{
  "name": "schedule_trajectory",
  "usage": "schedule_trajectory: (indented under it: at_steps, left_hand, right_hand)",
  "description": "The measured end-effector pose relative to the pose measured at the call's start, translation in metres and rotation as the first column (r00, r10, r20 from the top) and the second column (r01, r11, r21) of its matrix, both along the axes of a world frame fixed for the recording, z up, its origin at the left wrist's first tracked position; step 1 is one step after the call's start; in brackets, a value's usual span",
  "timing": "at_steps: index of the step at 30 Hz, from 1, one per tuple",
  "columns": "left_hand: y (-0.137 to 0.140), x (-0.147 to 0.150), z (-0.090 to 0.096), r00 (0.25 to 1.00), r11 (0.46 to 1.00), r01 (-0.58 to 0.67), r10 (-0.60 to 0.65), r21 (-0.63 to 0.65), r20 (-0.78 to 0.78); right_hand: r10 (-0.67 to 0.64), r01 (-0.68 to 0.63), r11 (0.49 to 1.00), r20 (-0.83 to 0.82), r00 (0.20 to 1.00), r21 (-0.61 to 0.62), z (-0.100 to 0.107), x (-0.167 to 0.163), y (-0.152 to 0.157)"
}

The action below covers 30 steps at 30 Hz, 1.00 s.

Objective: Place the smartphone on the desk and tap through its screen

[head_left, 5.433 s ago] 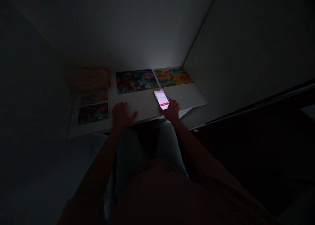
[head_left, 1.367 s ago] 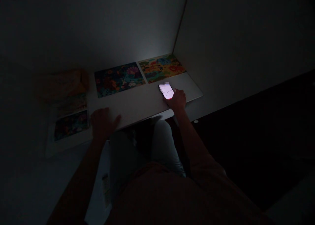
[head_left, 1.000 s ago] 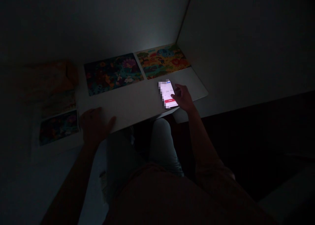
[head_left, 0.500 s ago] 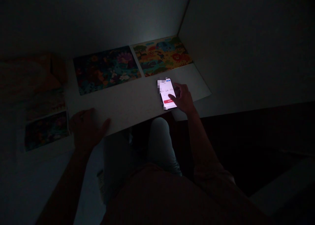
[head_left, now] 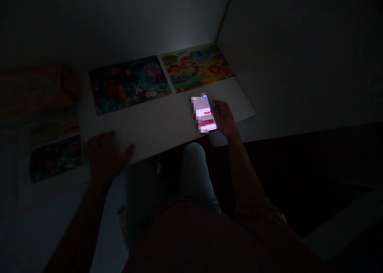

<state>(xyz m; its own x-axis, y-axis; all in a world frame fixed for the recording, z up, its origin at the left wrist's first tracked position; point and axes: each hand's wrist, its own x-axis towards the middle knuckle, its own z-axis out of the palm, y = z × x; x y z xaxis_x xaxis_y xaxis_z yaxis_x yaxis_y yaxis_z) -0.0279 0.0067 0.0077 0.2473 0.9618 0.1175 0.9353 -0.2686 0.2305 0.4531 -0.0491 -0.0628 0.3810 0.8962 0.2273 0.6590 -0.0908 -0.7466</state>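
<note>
A lit smartphone (head_left: 206, 115) lies face up near the front edge of the white tabletop (head_left: 143, 125). Its screen is greyed, with a pale pop-up and red buttons; part of it is blurred out. Just to its right is my right hand (head_left: 224, 118), thumb at the phone's side and fingers loosely bent and apart, gripping nothing. My left hand (head_left: 106, 155) rests on the table's front edge at left, fingers spread, holding nothing. Behind the phone lie a dark, colourful animal picture (head_left: 130, 83) and a brighter safari picture (head_left: 197, 67).
The room is very dark. At far left sits an orange box (head_left: 44, 87), with a smaller printed picture (head_left: 56, 157) in front of it. Walls rise behind and to the right. My knee (head_left: 194, 157) is below the table edge.
My right thumb has lifted off the screen and drawn back right. The screen has switched from a running timer to a greyed view with a pop-up. My left hand stays put.
</note>
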Motion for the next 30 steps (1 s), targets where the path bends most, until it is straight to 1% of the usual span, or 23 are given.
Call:
schedule_trajectory:
  at_steps: [3, 10, 13, 17, 19, 23, 27, 30]
  left_hand:
    - [0.001, -0.002, -0.002, 0.999, 1.000, 0.000, 0.001, -0.019, 0.035]
    - [0.003, -0.006, -0.006, 0.997, 0.999, 0.030, -0.031, 0.010, 0.069]
    - [0.003, -0.005, -0.007, 0.998, 1.000, 0.015, -0.016, 0.022, 0.060]
    - [0.004, -0.006, -0.009, 0.998, 1.000, -0.011, 0.011, 0.000, 0.057]
    - [0.004, -0.008, -0.010, 0.999, 1.000, -0.019, 0.020, -0.011, 0.046]
    - [0.004, -0.008, -0.011, 0.997, 1.000, -0.010, 0.008, 0.021, 0.078]
    - [0.002, -0.005, -0.008, 0.996, 1.000, -0.023, 0.025, -0.019, 0.089]
    - [0.002, -0.005, -0.007, 0.998, 1.000, -0.026, 0.026, -0.010, 0.063]
  right_hand:
    - [-0.004, 0.004, 1.000, 0.017, 1.000, -0.012, 0.004, -0.002, 0.001]
    - [-0.027, 0.030, 0.998, 0.045, 0.999, -0.061, 0.007, -0.005, 0.003]
    - [-0.028, 0.031, 0.998, 0.053, 0.998, -0.063, 0.005, -0.004, 0.003]
    - [-0.027, 0.029, 0.999, 0.060, 0.998, -0.041, 0.005, -0.004, 0.003]
    - [-0.027, 0.029, 0.999, 0.054, 0.998, -0.033, 0.005, -0.004, 0.003]
    - [-0.046, 0.047, 0.998, 0.031, 0.998, -0.047, 0.006, -0.005, 0.003]
    - [-0.061, 0.061, 0.996, 0.007, 0.998, -0.071, 0.006, -0.005, 0.003]
    - [-0.067, 0.067, 0.995, -0.004, 0.998, -0.069, 0.006, -0.005, 0.003]
